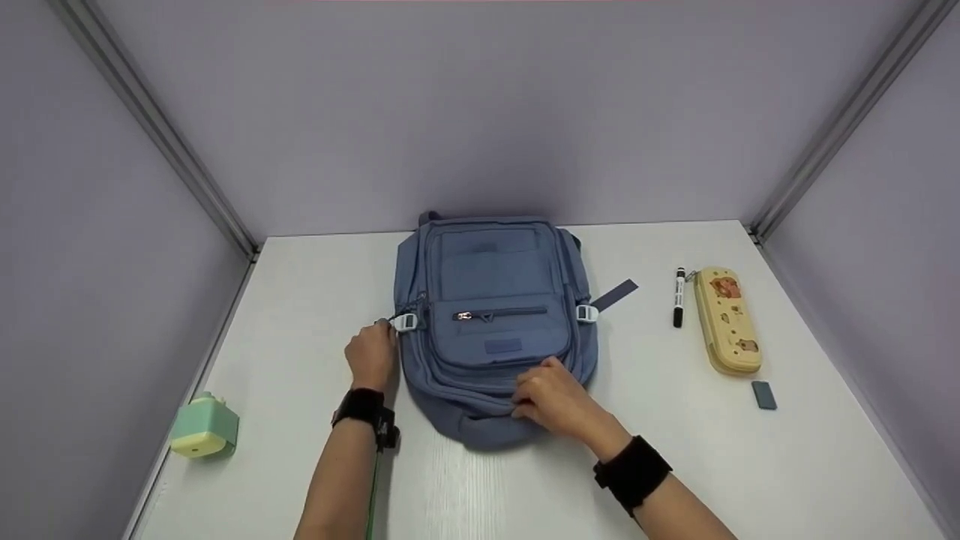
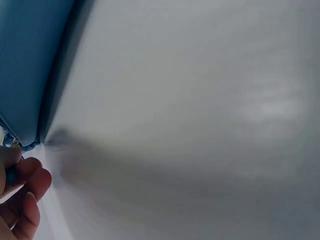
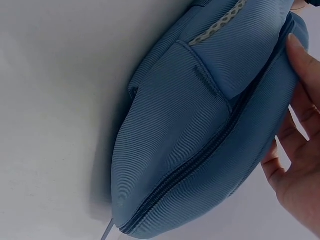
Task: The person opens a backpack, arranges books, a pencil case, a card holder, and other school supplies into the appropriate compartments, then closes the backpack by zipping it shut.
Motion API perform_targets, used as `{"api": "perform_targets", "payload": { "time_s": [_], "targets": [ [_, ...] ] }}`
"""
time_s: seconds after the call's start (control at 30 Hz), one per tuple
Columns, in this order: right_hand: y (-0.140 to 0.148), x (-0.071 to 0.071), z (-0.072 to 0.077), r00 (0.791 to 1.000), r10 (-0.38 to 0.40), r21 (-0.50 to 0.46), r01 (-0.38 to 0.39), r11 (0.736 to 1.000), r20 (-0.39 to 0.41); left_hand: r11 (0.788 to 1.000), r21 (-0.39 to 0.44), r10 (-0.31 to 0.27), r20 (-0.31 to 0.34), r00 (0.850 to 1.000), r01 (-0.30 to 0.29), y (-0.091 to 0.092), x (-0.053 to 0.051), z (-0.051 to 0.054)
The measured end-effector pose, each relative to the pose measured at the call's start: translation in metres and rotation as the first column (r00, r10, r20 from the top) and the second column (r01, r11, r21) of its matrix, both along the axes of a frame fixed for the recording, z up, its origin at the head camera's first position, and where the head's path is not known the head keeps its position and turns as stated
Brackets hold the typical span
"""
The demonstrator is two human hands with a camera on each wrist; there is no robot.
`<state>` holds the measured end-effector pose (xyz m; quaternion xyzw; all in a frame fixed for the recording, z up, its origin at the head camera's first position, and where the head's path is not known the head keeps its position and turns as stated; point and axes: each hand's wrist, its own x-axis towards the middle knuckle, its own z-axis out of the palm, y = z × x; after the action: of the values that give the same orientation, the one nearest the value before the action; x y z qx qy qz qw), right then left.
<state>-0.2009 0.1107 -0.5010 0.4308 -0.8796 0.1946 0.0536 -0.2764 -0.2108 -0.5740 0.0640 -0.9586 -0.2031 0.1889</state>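
A blue backpack (image 1: 491, 262) lies on its back with its front pocket facing up. At its left side, beside a white buckle (image 1: 406, 322), my left hand (image 1: 372, 352) pinches a zipper pull. In the left wrist view, the fingers (image 2: 31, 175) close together just below a small metal slider (image 2: 15, 142) at the bag's edge. Near the bag's lower right, my right hand (image 1: 555, 397) grips the fabric. The right wrist view shows the thumb (image 3: 302, 57) on the panel beside a long closed-looking zipper (image 3: 192, 162), with the other fingers along the panel's outer side.
To the right lie a marker (image 1: 679, 298), a yellow pencil case (image 1: 727, 319) and a small dark teal block (image 1: 763, 395). A green and yellow box-shaped thing (image 1: 204, 427) stands at the left on the white table (image 1: 300, 300). Grey panels (image 1: 480, 112) enclose the back and sides.
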Motion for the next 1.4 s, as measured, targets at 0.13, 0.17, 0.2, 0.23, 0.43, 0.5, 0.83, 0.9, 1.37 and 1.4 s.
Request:
{"api": "perform_targets", "payload": {
  "time_s": [0.13,0.17,0.2,0.23,0.43,0.5,0.83,0.9,1.37,1.4],
  "targets": [
    [0.002,0.000,0.003,1.000,0.003,-0.008,-0.003,1.000,-0.002,1.000,-0.006,0.003,-0.047,0.999,-0.003,0.002,-0.003,-0.001],
    [0.002,0.000,0.003,1.000,0.004,-0.007,-0.004,1.000,-0.004,1.000,-0.004,0.004,-0.055,0.999,-0.004,0.003,-0.003,-0.001],
    [0.003,0.000,0.003,1.000,0.005,-0.006,-0.005,1.000,-0.002,1.000,-0.002,0.006,-0.060,0.998,-0.006,0.003,-0.004,-0.001],
    [0.003,0.000,0.004,1.000,0.007,-0.004,-0.007,1.000,-0.001,1.000,-0.002,0.008,-0.062,0.998,-0.008,0.003,-0.005,-0.001],
    [0.005,0.001,0.004,0.999,0.027,0.015,-0.027,1.000,0.021,1.000,-0.001,0.011,-0.040,0.999,-0.011,0.001,-0.008,0.002],
    [0.005,0.002,0.004,0.999,0.025,0.020,-0.026,0.999,0.028,1.000,0.016,0.006,-0.014,1.000,-0.006,0.000,-0.009,0.003],
    [0.013,-0.007,0.011,0.958,-0.012,-0.075,0.034,0.997,0.285,0.990,0.123,-0.065,-0.014,0.998,0.066,0.000,-0.014,0.017],
    [0.016,-0.012,0.013,0.957,-0.022,-0.109,0.055,0.993,0.289,0.985,0.126,-0.112,-0.031,0.993,0.115,0.001,-0.016,0.020],
    [0.043,-0.038,0.002,0.958,-0.267,0.012,0.268,0.963,0.100,0.961,0.060,-0.269,0.000,0.963,0.269,0.024,-0.023,0.035],
    [0.043,-0.039,0.001,0.957,-0.270,0.025,0.269,0.963,0.106,0.965,0.052,-0.258,0.018,0.966,0.256,0.024,-0.024,0.035]
  ]
}}
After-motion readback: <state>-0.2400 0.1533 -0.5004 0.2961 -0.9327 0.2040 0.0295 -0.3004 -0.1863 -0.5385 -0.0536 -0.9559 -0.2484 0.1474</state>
